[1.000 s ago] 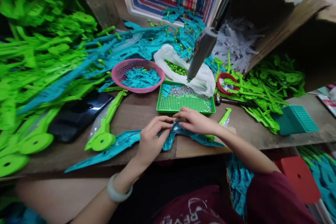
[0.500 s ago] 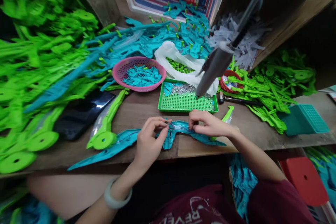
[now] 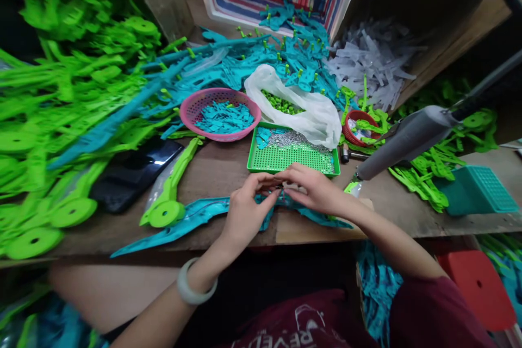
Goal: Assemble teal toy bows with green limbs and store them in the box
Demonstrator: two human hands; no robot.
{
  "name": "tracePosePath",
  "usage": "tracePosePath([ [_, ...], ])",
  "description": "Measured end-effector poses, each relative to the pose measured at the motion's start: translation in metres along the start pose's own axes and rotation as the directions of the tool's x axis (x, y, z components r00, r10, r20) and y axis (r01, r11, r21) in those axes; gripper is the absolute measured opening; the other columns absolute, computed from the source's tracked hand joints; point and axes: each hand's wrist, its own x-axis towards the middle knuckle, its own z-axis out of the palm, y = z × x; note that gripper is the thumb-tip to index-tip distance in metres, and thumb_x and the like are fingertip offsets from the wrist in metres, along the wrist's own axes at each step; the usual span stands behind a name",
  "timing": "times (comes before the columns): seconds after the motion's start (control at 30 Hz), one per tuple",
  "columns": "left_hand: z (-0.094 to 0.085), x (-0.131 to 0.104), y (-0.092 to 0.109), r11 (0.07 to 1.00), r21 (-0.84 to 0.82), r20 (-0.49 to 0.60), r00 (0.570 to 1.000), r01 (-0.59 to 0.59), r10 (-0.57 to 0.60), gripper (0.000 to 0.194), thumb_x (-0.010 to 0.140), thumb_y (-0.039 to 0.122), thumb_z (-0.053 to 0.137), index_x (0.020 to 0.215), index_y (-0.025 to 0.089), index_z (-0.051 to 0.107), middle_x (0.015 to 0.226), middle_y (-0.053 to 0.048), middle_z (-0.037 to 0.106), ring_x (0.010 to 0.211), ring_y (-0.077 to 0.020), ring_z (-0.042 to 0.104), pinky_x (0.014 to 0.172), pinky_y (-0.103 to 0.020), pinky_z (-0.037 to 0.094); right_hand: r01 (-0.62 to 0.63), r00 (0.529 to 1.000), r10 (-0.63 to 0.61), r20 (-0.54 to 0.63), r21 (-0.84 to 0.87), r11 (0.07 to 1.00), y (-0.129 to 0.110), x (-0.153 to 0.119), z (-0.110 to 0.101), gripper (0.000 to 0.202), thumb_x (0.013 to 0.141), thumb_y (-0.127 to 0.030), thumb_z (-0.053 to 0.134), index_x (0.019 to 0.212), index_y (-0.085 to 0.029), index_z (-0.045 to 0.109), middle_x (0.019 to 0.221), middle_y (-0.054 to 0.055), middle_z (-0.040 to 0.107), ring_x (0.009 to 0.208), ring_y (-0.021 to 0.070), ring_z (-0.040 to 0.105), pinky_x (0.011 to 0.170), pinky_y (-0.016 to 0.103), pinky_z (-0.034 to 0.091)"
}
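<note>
A long teal plastic shell [image 3: 175,231] lies across the front of the table, with a thin dark wire along its inside. Over its middle my left hand [image 3: 249,207] and my right hand [image 3: 312,189] meet, fingertips pinched together. Between them shows a small dark piece [image 3: 280,186], too small to name; the fingers hide most of it and much of the shell. To the right hangs a grey powered screwdriver [image 3: 408,141], its tip low over the table, in neither hand.
Behind my hands sit a green mesh tray [image 3: 285,162] of small screws, a pink basket [image 3: 220,133] of teal pieces and a white plastic bag [image 3: 314,114]. Green parts [image 3: 81,136] pile up at left. A black phone [image 3: 134,174] and a teal box [image 3: 481,190] flank the work.
My right hand has moved left along the shell to meet my left hand at its middle. The hanging screwdriver has swung to the right, away from above the tray.
</note>
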Motion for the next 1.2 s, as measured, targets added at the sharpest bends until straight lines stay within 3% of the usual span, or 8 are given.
tracePosePath([
  [0.2,-0.001,-0.004,-0.001,0.912,0.335,-0.016,0.966,-0.237,0.257,0.029,0.091,0.011,0.058,0.119,0.021,0.056,0.102,-0.006,0.069,0.089,-0.0197,0.071,0.081,-0.034,0.060,-0.042,0.998,0.041,0.042,0.027,0.999,-0.002,0.011,0.011,0.020,0.099,-0.016,0.046,0.109,-0.016,0.063,0.102,0.010,0.070,0.093,0.0197,0.063,0.084,0.034,0.051],
  [0.37,0.001,-0.004,-0.002,0.999,0.031,-0.076,0.997,-0.030,0.032,0.022,0.088,0.020,0.067,0.109,0.022,0.059,0.095,-0.002,0.071,0.081,-0.0165,0.071,0.077,-0.031,0.062,-0.211,0.971,0.192,0.141,0.133,0.968,-0.002,0.006,0.013,0.020,0.096,-0.023,0.057,0.111,-0.016,0.069,0.095,0.007,0.072,0.079,0.0163,0.064,0.073,0.027,0.048],
  [0.5,0.001,-0.007,-0.006,0.948,-0.282,-0.037,0.985,0.149,-0.166,0.026,0.084,0.028,0.072,0.107,0.021,0.063,0.098,-0.003,0.073,0.083,-0.0177,0.073,0.079,-0.032,0.063,-0.340,0.940,0.329,0.089,0.313,0.887,-0.001,0.002,0.026,0.014,0.090,-0.018,0.059,0.093,-0.016,0.072,0.082,0.002,0.071,0.072,0.0138,0.062,0.067,0.024,0.046],
  [0.7,0.001,-0.009,-0.009,0.992,-0.066,-0.031,0.994,0.107,-0.109,0.014,0.089,0.031,0.063,0.087,0.021,0.072,0.118,-0.009,0.067,0.110,-0.0248,0.067,0.094,-0.040,0.057,-0.437,0.873,0.483,-0.067,0.331,0.836,-0.009,-0.003,0.049,0.013,0.088,-0.018,0.059,0.084,-0.017,0.072,0.070,-0.001,0.069,0.063,0.0125,0.060,0.062,0.023,0.045],
  [0.83,0.004,-0.011,-0.009,0.993,-0.065,-0.054,0.993,0.099,-0.103,0.016,0.094,0.030,0.055,0.087,0.021,0.066,0.109,-0.008,0.070,0.106,-0.0222,0.067,0.096,-0.039,0.054,-0.288,0.935,0.261,-0.241,-0.081,0.954,-0.016,-0.011,0.055,0.017,0.097,-0.020,0.056,0.092,-0.017,0.072,0.077,0.004,0.070,0.069,0.0149,0.062,0.064,0.026,0.047],
  [0.97,0.007,-0.014,-0.007,0.976,-0.131,-0.060,0.982,0.172,-0.181,0.015,0.096,0.031,0.051,0.093,0.021,0.061,0.100,-0.007,0.074,0.096,-0.0206,0.070,0.086,-0.036,0.055,0.046,0.994,-0.091,-0.058,-0.532,0.845,-0.022,-0.023,0.057,0.026,0.102,-0.014,0.044,0.109,-0.015,0.069,0.082,0.010,0.069,0.075,0.0203,0.061,0.061,0.033,0.046],
  [1.07,0.005,-0.013,-0.003,0.969,-0.154,-0.014,0.980,0.193,-0.197,0.015,0.097,0.031,0.049,0.091,0.021,0.058,0.090,-0.004,0.073,0.085,-0.0186,0.070,0.076,-0.031,0.055,0.291,0.952,-0.294,0.088,-0.562,0.774,-0.023,-0.026,0.052,0.023,0.100,-0.010,0.044,0.103,-0.015,0.067,0.085,0.011,0.069,0.077,0.0216,0.060,0.058,0.034,0.046],
  [1.2,0.001,-0.008,0.002,0.989,-0.100,0.072,0.992,0.112,-0.105,0.013,0.096,0.028,0.050,0.089,0.022,0.060,0.084,0.000,0.071,0.077,-0.0167,0.068,0.072,-0.028,0.054,0.195,0.963,-0.256,-0.088,-0.433,0.880,-0.017,-0.015,0.031,0.017,0.100,-0.016,0.050,0.111,-0.014,0.062,0.100,0.012,0.067,0.087,0.0205,0.061,0.073,0.033,0.053],
])
